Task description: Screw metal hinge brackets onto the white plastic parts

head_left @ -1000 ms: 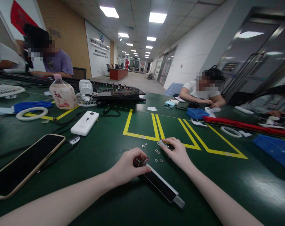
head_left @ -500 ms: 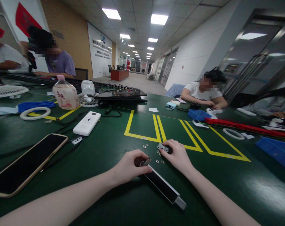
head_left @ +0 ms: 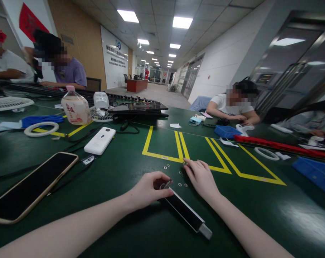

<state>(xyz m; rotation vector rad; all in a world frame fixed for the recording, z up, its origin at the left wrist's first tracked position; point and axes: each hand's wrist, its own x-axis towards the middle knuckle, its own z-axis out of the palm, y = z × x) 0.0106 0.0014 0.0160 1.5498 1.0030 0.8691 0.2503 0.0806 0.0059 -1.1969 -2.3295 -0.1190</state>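
Note:
My left hand point(head_left: 149, 190) is closed around the near-left end of a long black-and-silver bar point(head_left: 185, 212). A small metal piece point(head_left: 167, 184) shows between its thumb and fingers. The bar slants across the table to a silver tip at lower right. Ahead and to the right, my right hand point(head_left: 201, 177) is palm down with bent fingers over a small metal bracket point(head_left: 184, 163), mostly covered by them. Several small washers point(head_left: 180, 184) lie on the table between and beyond the hands.
A phone point(head_left: 30, 186), white power bank point(head_left: 100, 141), tape roll point(head_left: 41, 129) and drink bottle point(head_left: 76, 107) are on the left. Yellow tape outlines point(head_left: 162, 156) mark the green table ahead. Blue trays point(head_left: 315, 175) and a red strip point(head_left: 283, 146) lie right. Other people sit around the table.
My right hand has turned and its fingers have stretched forward, so the bracket is now mostly hidden beneath them. My left hand and the bar stay in place.

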